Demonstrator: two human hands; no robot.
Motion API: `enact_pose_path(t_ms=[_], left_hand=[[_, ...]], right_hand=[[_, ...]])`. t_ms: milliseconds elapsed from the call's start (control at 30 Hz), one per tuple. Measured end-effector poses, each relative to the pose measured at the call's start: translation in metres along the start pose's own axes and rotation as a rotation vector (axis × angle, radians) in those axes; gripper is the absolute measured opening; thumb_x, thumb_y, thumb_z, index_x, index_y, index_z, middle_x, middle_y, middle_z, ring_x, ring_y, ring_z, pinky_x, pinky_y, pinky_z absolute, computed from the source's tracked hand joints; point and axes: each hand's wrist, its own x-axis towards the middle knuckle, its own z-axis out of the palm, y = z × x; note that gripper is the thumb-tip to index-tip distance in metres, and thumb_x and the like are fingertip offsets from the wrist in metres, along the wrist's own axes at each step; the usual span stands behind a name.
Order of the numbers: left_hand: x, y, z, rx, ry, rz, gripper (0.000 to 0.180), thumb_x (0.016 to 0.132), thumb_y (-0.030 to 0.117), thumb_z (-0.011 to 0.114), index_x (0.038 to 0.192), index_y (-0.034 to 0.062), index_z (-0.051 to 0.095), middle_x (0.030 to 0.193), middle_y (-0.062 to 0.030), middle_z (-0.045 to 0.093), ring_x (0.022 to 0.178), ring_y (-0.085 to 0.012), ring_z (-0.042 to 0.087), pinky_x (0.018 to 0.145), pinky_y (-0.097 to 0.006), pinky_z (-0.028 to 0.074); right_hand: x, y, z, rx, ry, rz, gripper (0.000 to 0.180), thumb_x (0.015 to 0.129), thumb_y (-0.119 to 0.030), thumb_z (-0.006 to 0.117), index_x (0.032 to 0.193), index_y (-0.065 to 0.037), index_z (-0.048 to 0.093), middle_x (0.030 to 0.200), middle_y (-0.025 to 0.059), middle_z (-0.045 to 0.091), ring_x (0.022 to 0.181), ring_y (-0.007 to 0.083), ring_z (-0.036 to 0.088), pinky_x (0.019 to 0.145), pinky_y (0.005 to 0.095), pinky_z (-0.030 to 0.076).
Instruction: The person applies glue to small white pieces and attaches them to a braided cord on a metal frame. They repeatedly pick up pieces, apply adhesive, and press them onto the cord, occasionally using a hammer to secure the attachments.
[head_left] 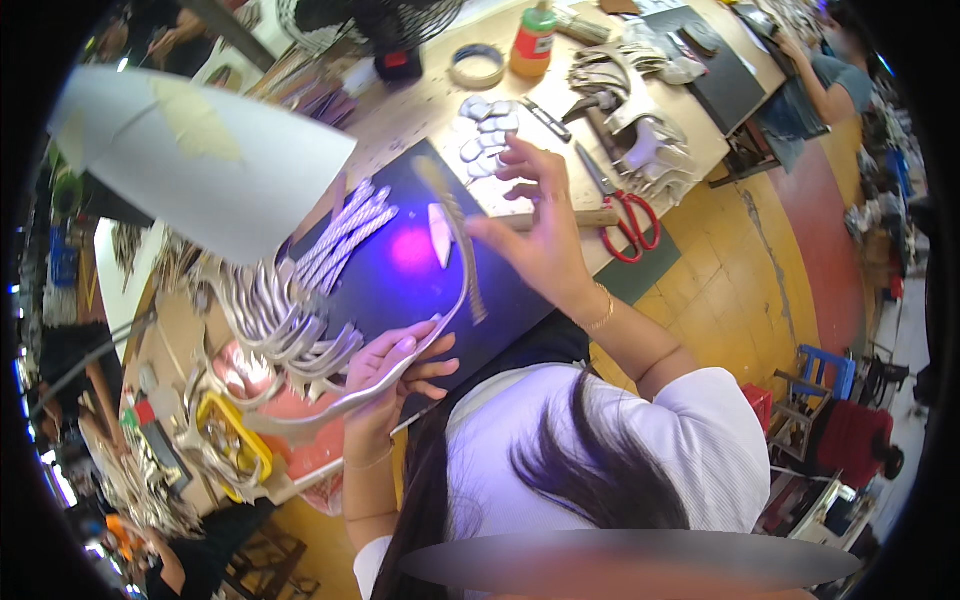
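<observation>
My left hand (400, 372) is closed around a long, pale curved strap (335, 408) that arcs up over a dark work mat (400, 205). A twisted or braided-looking band (468, 250), blurred, stands at the strap's upper end; whether the two are joined, I cannot tell. My right hand (548, 235) is open, fingers apart, with its thumb close beside that band. Under the right hand runs a wooden handle (592, 217), and a pale pointed piece (440, 235) lies on the mat near a pink-violet light spot. Several striped strips (345, 235) lie at the mat's left.
Many curved pale straps (275, 320) are piled at left, near a yellow basket (245, 435). A white lampshade (210, 160) hangs over the table's left. Red-handled scissors (630, 228), rounded silvery pieces (487, 125), a tape roll (478, 66) and an orange bottle (533, 42) lie beyond.
</observation>
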Motion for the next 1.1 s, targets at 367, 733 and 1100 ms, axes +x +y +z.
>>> enact_pose_path(t_ms=[367,733,1100], left_hand=[[0.065,-0.02,0.062,0.117,-0.271,0.091,0.042,0.108,0.032,0.047,0.122,-0.0053,0.06,0.111,-0.0163,0.069,0.099,-0.0284,0.072,0.078,-0.037,0.063],[0.057,-0.003,0.071,0.237,-0.299,-0.025,0.046,0.105,0.023,0.055,0.145,0.001,0.047,0.125,-0.0194,0.067,0.102,-0.0249,0.071,0.08,-0.032,0.059],[0.02,-0.018,-0.001,0.241,0.026,0.092,0.042,0.101,0.018,0.062,0.138,0.0,0.055,0.122,-0.0157,0.067,0.1,-0.0219,0.071,0.076,-0.029,0.059]], right_hand=[[-0.024,-0.036,-0.035,-0.297,-0.383,-0.041,0.036,0.085,-0.025,0.074,0.117,-0.008,0.066,0.105,0.0105,0.066,0.099,0.0295,0.064,0.084,0.0386,0.052],[0.075,-0.017,-0.165,-0.589,0.353,0.127,0.029,0.094,-0.024,0.07,0.111,0.0,0.074,0.088,0.0071,0.075,0.079,0.0083,0.065,0.071,0.0249,0.051],[0.157,0.195,-0.214,-1.092,0.008,0.483,0.046,0.082,-0.039,0.074,0.111,-0.002,0.073,0.108,0.0256,0.071,0.103,0.0385,0.068,0.092,0.0458,0.052]])
